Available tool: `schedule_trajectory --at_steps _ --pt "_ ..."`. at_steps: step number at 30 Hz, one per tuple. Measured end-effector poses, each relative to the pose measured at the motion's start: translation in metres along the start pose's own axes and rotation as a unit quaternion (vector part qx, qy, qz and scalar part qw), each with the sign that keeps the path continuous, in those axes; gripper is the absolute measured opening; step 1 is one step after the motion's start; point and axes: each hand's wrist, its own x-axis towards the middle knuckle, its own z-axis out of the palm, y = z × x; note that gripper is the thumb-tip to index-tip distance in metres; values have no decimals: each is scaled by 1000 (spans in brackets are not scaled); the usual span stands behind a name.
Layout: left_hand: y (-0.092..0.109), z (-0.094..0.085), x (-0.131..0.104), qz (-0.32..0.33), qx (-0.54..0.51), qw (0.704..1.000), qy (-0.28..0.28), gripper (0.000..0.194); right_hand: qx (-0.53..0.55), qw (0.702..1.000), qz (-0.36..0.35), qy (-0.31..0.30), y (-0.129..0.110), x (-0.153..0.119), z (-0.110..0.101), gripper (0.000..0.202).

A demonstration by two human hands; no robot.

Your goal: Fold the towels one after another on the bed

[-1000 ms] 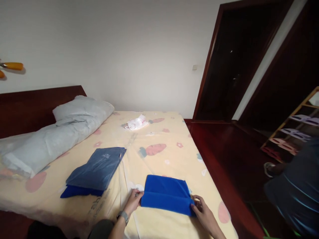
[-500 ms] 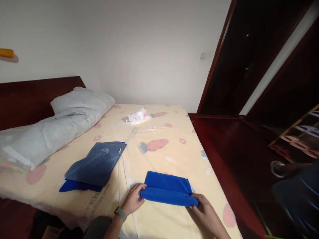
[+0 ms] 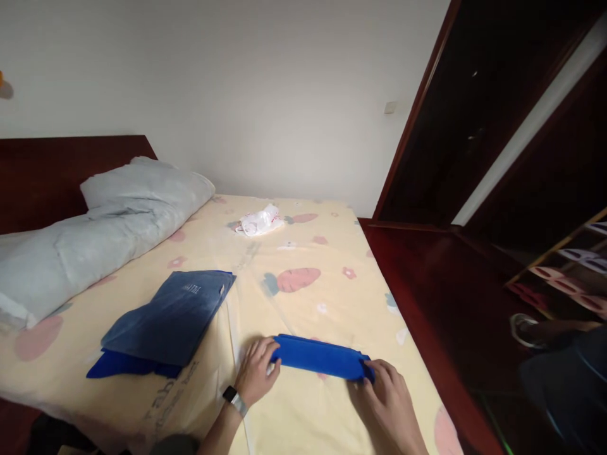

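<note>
A bright blue cloth (image 3: 320, 357), folded into a narrow strip, lies across the near part of the bed. My left hand (image 3: 258, 371), with a watch on its wrist, is closed on the strip's left end. At the right end, the fingers of my right hand (image 3: 389, 395) grip the cloth's edge. To the left of my hands, a dark grey-blue folded cloth (image 3: 164, 319) with small white lettering rests on another bright blue cloth (image 3: 126, 364), which sticks out underneath.
The bed (image 3: 303, 316) has a cream sheet with carrot prints. A grey quilt (image 3: 109, 234) lies by the dark headboard (image 3: 71, 177). Farther back is a crumpled white plastic bag (image 3: 260, 221). A shoe rack (image 3: 564, 281) and a person's dark clothing (image 3: 564, 385) are at the right.
The blue cloth has been folded over once more, from a wider piece into a narrow strip. Both hands stay at its ends. The view has shifted slightly to the right.
</note>
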Motion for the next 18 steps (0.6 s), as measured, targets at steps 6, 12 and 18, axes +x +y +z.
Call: schedule_trajectory --at_steps 6,12,18 --pt "-3 5 16 27 -24 995 -95 64 -53 992 -111 -37 7 22 16 48" --pt "-23 15 54 -183 -311 928 -92 35 83 993 17 -88 14 40 12 46" --pt "-16 14 28 -278 -404 866 -94 61 254 947 153 -126 8 28 -6 59"
